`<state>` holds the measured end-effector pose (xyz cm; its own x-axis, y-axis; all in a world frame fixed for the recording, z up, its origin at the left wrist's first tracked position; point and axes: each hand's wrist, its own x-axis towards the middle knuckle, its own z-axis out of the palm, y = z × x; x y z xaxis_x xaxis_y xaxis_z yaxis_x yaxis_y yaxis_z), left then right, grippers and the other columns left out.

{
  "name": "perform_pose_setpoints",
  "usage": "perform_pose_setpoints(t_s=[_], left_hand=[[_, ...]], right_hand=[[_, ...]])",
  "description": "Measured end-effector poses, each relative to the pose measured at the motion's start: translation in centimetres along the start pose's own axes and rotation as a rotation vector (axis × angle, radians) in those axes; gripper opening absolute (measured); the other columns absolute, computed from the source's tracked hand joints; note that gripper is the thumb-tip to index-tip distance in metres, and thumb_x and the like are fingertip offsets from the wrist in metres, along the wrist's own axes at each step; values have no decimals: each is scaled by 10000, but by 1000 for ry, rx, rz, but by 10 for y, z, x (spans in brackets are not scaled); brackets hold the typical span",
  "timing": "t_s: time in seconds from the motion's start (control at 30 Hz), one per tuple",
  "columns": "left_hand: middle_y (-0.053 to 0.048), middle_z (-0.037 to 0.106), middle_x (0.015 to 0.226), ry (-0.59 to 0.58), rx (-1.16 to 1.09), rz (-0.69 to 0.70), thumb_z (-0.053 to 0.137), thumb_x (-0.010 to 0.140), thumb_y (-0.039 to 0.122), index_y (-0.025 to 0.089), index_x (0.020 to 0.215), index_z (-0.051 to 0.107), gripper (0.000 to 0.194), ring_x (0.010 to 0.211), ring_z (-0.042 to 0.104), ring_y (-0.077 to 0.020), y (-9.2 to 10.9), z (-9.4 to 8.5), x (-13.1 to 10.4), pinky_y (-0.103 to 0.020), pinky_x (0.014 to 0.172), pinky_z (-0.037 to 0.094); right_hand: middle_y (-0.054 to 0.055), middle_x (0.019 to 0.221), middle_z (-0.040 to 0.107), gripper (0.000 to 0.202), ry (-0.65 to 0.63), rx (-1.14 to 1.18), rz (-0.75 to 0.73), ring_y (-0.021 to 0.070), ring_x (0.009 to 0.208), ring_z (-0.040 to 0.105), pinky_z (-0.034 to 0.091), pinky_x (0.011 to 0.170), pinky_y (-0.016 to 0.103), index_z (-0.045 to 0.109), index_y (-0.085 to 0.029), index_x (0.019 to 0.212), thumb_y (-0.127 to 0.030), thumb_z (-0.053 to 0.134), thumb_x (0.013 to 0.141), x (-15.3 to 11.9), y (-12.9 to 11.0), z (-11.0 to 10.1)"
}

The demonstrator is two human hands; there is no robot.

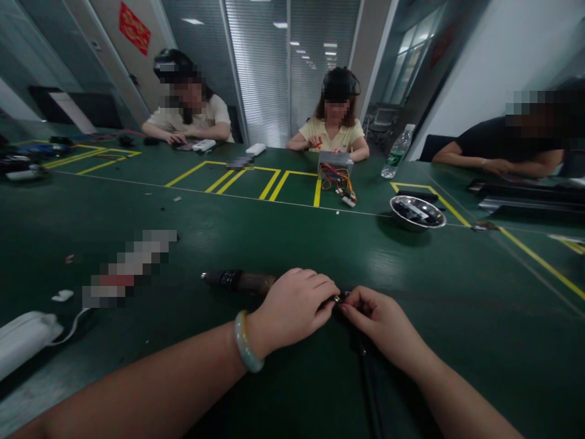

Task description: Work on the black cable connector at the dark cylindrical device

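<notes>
My left hand (pixel 297 308), with a pale green bangle (pixel 247 341) at the wrist, has its fingers curled over a small dark piece with a shiny end (pixel 337 299). Close by, my right hand (pixel 379 314) pinches thumb and forefinger together at the same spot; what lies between them is mostly hidden. Behind my left hand lies a dark cylindrical tool (pixel 237 281), like an electric screwdriver, its silver tip pointing left. A long thin black strip or cord (pixel 369 381) runs from below my fingers toward the bottom edge.
A metal bowl (pixel 417 213) with dark parts stands at the right, a water bottle (pixel 397 153) behind it. Across the green table (pixel 183 378), people work, one at a grey box with coloured wires (pixel 336 164). A white power strip (pixel 27 338) lies at left.
</notes>
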<state>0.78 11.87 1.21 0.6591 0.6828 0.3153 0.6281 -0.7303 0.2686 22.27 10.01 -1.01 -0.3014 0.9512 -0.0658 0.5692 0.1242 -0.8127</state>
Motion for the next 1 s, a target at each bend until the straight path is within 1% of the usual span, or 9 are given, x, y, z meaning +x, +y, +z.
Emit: perform_pose_setpoints(t_s=[0.17, 0.33, 0.6, 1.0], left_hand=[[-21, 693, 1061, -6, 10, 3, 562, 932, 266, 227, 1081, 650, 177, 975, 626, -204, -1, 0, 0, -366, 844, 445], [-11, 694, 1048, -10, 5, -18, 578, 930, 277, 230, 1066, 648, 160, 982, 624, -202, -1, 1, 0, -369, 861, 443], [-12, 695, 1018, -10, 7, -33, 600, 912, 269, 220, 1030, 647, 137, 976, 624, -205, 0, 2, 0, -374, 861, 446], [-13, 691, 1008, -3, 14, -29, 576, 920, 267, 220, 1051, 645, 156, 959, 625, -201, 1, 1, 0, -364, 835, 447]], right_hand=[[-12, 780, 663, 204, -7, -19, -7, 146, 710, 601, 419, 634, 241, 627, -206, 817, -382, 585, 911, 0, -2, 0], [-8, 772, 663, 179, -24, -26, -20, 147, 703, 604, 418, 627, 241, 622, -200, 813, -354, 588, 899, -1, -5, -1], [-30, 701, 614, 152, -20, -215, -67, 141, 657, 559, 374, 601, 246, 559, -207, 737, -274, 585, 871, -3, -12, -2], [-35, 715, 602, 156, 3, -106, -24, 127, 646, 546, 380, 584, 233, 571, -210, 798, -321, 566, 907, -3, -8, -1]])
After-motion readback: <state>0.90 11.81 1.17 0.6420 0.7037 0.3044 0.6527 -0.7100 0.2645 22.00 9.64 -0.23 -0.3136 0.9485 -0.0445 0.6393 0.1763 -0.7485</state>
